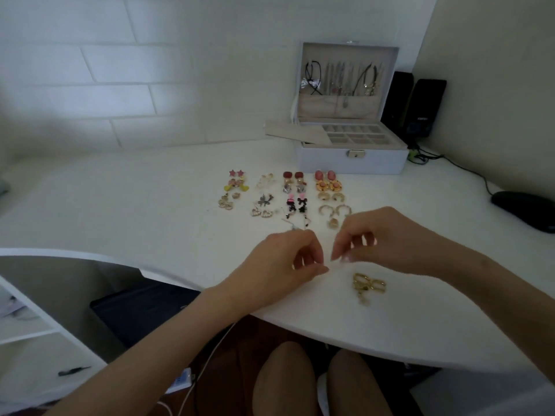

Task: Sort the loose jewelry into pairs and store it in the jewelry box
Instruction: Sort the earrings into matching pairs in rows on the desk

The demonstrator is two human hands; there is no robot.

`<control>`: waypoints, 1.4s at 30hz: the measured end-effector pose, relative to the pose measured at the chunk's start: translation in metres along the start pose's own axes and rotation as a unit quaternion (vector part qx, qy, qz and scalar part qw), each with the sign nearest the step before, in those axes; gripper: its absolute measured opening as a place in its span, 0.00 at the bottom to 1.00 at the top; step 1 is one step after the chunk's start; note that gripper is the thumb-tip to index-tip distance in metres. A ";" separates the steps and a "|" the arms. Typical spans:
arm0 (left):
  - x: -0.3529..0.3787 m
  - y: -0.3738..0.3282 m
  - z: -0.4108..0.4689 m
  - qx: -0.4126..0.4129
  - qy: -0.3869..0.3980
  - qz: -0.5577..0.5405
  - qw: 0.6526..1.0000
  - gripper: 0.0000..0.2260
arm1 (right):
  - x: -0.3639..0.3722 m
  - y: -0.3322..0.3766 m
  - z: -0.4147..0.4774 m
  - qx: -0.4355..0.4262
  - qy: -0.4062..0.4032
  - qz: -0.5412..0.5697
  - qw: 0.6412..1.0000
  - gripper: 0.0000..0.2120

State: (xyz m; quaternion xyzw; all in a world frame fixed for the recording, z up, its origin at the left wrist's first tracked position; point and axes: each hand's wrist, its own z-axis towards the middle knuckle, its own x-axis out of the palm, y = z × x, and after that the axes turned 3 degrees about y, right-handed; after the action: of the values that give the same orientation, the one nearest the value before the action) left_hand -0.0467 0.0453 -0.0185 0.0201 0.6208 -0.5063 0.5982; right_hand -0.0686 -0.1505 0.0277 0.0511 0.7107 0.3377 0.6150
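Head view: a person sits at a white bench [120, 187] whose curved front edge sweeps from the left of the frame down to the lower right, bare knees showing beneath it.
Left hand [288, 253]: centre of the frame, fingers curled with thumb and forefinger pinched together; whether it grips a small piece cannot be told.
Right hand [381, 238]: just right of the left one, fingertips bunched and pointing down, close to the other hand's tips; what it holds, if anything, is too small to tell.
Loose jewelry [368, 285]: a small heap of shiny gold hoops and links lies on the bench just below the right hand, near the front edge.
Sorted pairs [285, 195]: four columns of earrings sit in the middle of the frame beyond the hands, among them pink stars, red square stones, round pink-and-gold studs, black bows, pearly hearts and gold hoops.
Jewelry box [351, 160]: pale, rectangular, with a metal clasp, upper right of centre; its lid stands upright with necklaces hanging inside, and a tray of small padded compartments lies open.
Flat panel [294, 132]: beige, projecting over the box's left side.
Open room: bare smooth bench to the left of the pairs and between the hands and the rows.
Right edge: a black mouse [522, 210] and its cable, two dark speakers [420, 109] behind the box.
Backdrop: a white brick-pattern wall [120, 70].
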 end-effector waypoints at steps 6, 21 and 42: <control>0.025 -0.018 0.012 0.030 0.056 0.018 0.998 0.06 | 0.001 -0.008 -0.038 0.019 0.041 0.024 0.999 0.08; 0.028 -0.017 0.011 0.023 0.050 0.009 0.998 0.02 | 0.029 -0.020 -0.050 0.045 -0.042 0.062 0.996 0.12; 0.011 -0.003 0.004 -0.072 0.005 -0.207 0.976 0.05 | 0.025 -0.031 -0.048 0.044 -0.032 0.082 0.995 0.09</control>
State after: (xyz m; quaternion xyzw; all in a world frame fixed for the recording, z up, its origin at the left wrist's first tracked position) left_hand -0.0490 0.0348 -0.0242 -0.1490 0.6493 -0.5733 0.4770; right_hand -0.1072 -0.1817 -0.0094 0.1472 0.6982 0.3534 0.6050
